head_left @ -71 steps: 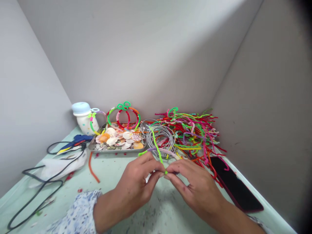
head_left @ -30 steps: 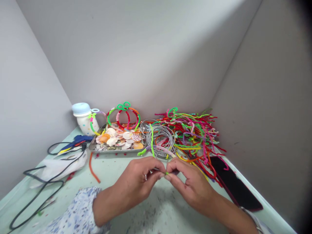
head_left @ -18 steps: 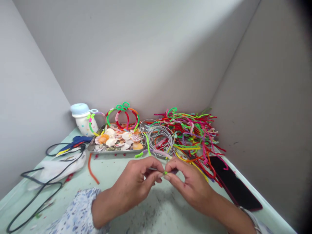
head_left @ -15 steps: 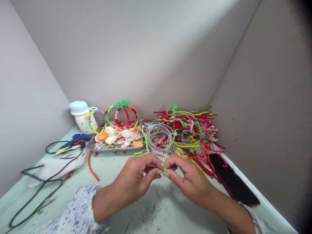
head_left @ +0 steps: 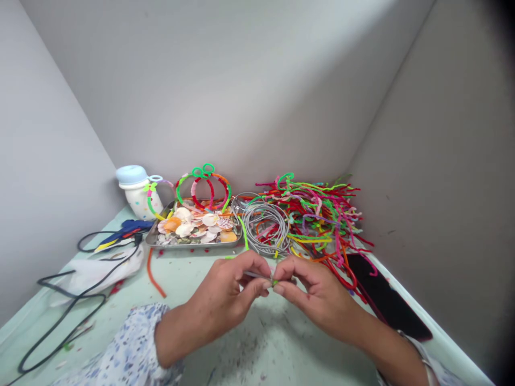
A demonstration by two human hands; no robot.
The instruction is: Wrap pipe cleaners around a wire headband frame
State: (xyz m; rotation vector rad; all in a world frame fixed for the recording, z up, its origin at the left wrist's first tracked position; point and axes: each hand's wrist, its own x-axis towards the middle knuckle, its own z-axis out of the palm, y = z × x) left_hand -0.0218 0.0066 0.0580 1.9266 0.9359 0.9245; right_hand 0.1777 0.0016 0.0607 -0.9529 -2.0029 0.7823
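Close together above the near middle of the table, both hands work with pinched fingertips. My left hand (head_left: 231, 287) is closed on a thin grey wire (head_left: 254, 275), which runs between thumb and forefinger. Thumb and forefinger of my right hand (head_left: 316, 297) pinch a short bit of bright green pipe cleaner (head_left: 275, 282) at the wire's end. The fingers hide most of both pieces. Just behind the hands lie a coil of grey wire (head_left: 265, 228) and a green pipe cleaner strand (head_left: 244, 233).
A metal tray (head_left: 193, 245) of seashells, pipe cleaner rings (head_left: 211, 193), a white bottle (head_left: 144, 201) and pliers (head_left: 123, 231) stand left. A pipe cleaner heap (head_left: 322, 214) and black phone (head_left: 390, 300) lie right. An orange strip (head_left: 154, 276) and black cable (head_left: 64, 321) are nearer.
My hands have tilted slightly, still pinching at the same spot, and more grey wire shows. The lilac and green pipe cleaner arc behind them has dropped mostly out of sight.
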